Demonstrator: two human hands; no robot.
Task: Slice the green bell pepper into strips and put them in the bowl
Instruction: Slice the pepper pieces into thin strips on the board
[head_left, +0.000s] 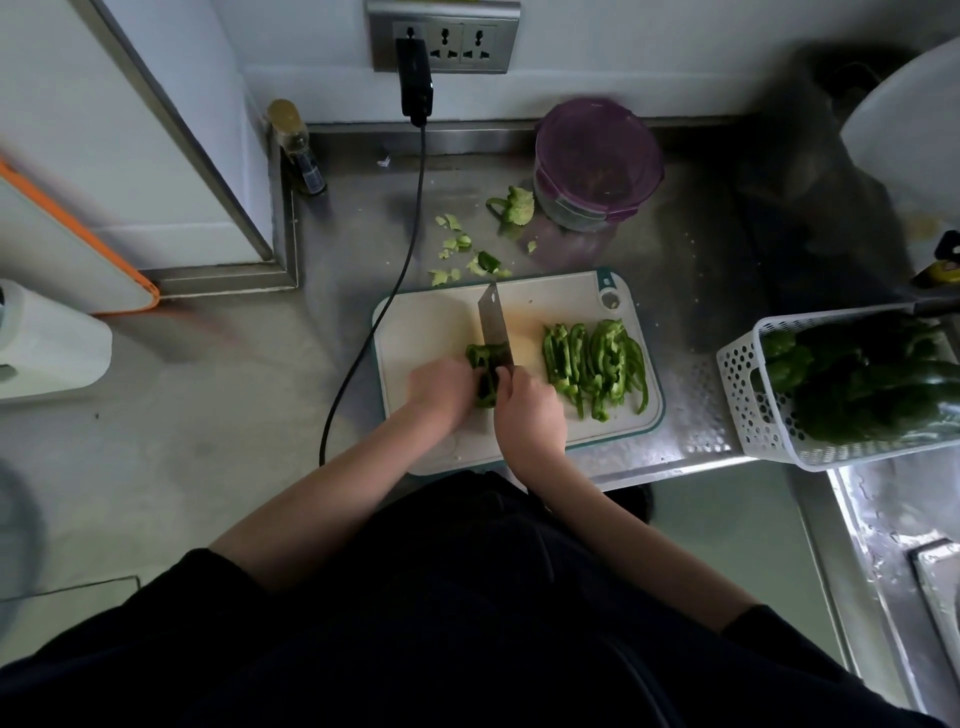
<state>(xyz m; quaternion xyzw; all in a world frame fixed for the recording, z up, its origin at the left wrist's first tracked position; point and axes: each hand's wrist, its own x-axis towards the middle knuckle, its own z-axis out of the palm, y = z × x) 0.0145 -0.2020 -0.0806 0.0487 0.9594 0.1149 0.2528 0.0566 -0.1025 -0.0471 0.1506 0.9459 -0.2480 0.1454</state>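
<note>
Resting on a white cutting board with a teal rim, a piece of green pepper is pressed down by the left hand, whose fingers are curled over it. A cleaver is gripped at its handle by the right hand, fingers wrapped round it, and the blade is set against the right side of the pepper piece, its tip pointed away from the person. Whether the edge has reached the board cannot be told.

Just to the right of the blade, on the same board, a heap of cut pepper strips is laid out, the strips mostly lined up lengthwise. The board is placed on a steel counter. Behind the board, pale green scraps are scattered on the counter, and the pepper's stem and core are seen beside a round container with a purple lid.

At the right edge of the counter a white perforated basket is filled with dark green vegetables. A black cable is run from a wall socket down across the counter, left of the board. A small bottle is stood in the back corner.
</note>
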